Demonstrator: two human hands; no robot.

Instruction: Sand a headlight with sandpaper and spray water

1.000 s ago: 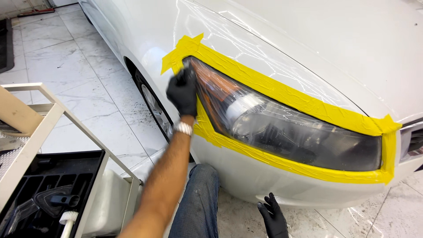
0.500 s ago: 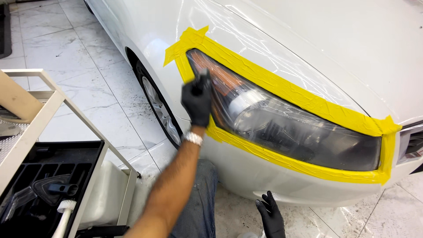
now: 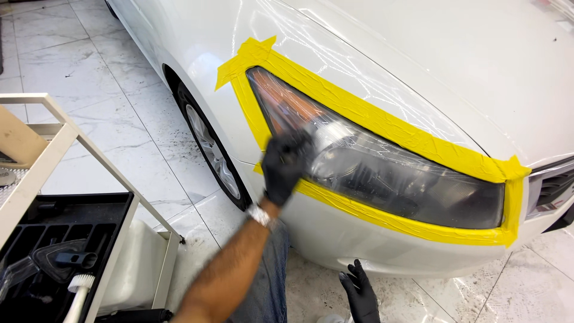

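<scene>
Yellow masking tape (image 3: 382, 122) is seen framing a car's headlight (image 3: 388, 173) on all sides, its strips crinkled and overlapped, with a pointed tab at the far-left corner and a folded end at the right by the grille; no printed label can be made out on it. The headlight sits in the white car (image 3: 454, 54), right of the front wheel (image 3: 212, 152), above the white bumper. The left hand (image 3: 286, 164), in a black glove, is pressed flat against the lens at its left part, fingers drawn together over the glass; whether anything is held beneath the palm cannot be told, as the hand is blurred. A metal watch (image 3: 261, 216) is worn at that wrist. The right hand (image 3: 360, 293), also gloved in black, is held low beneath the bumper, fingers loosely spread and empty, near the marble floor (image 3: 78, 78). A beige cart (image 3: 54, 143) with a black tray (image 3: 60, 239) and a white brush (image 3: 76, 293) stands near left. Compared with half a second earlier, the left hand has been shifted rightward along the lens, away from its pointed amber corner, while the right hand has stayed in place
</scene>
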